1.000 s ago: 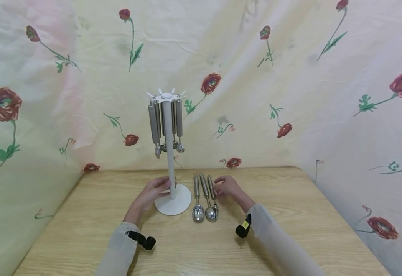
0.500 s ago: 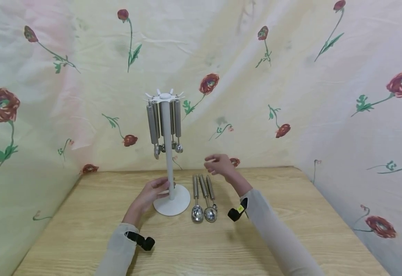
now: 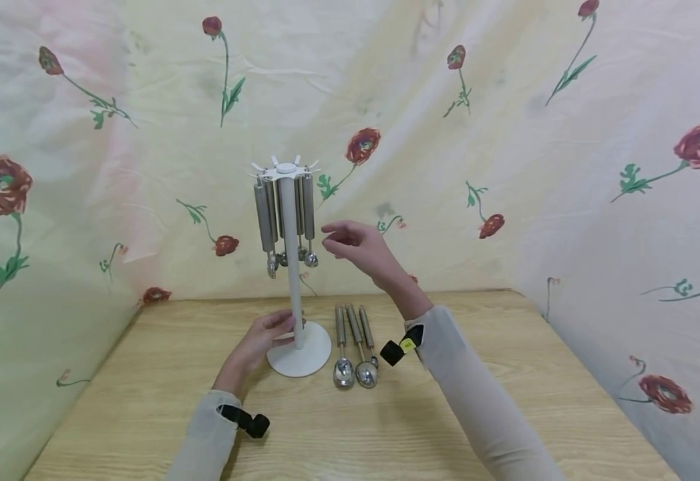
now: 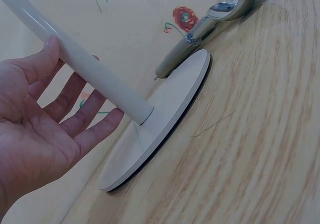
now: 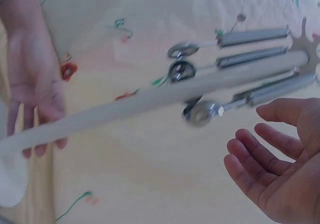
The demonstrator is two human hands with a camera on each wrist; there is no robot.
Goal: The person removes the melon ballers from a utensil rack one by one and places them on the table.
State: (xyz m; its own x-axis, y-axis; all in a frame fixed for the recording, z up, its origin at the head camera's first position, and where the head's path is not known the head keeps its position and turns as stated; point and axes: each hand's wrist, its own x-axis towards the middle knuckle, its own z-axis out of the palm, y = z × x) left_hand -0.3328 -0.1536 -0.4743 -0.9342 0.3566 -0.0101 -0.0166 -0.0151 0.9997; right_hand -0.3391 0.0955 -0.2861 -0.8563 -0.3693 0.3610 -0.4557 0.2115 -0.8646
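Observation:
My left hand (image 3: 272,337) holds the pole of a white utensil stand (image 3: 294,287) low down, thumb on one side and fingers behind it, as the left wrist view shows. Several steel-handled utensils (image 3: 264,217) hang from the hooked ring at the top, their small heads down. My right hand (image 3: 362,250) is raised just right of the hanging utensils, thumb and fingers apart with nothing between them. In the right wrist view the right hand (image 5: 280,159) is close to the handle of a hanging utensil (image 5: 280,90); contact cannot be made out.
Three steel utensils lie side by side right of the base: an oval-headed scoop (image 3: 343,371), a rounder spoon-like one (image 3: 366,373) and one with a small head (image 3: 367,327). The wooden table (image 3: 476,401) ends at a flowered cloth (image 3: 446,174).
My right hand has risen from beside the rightmost utensil on the table and moved left to the hanging ones. My left hand stays on the pole.

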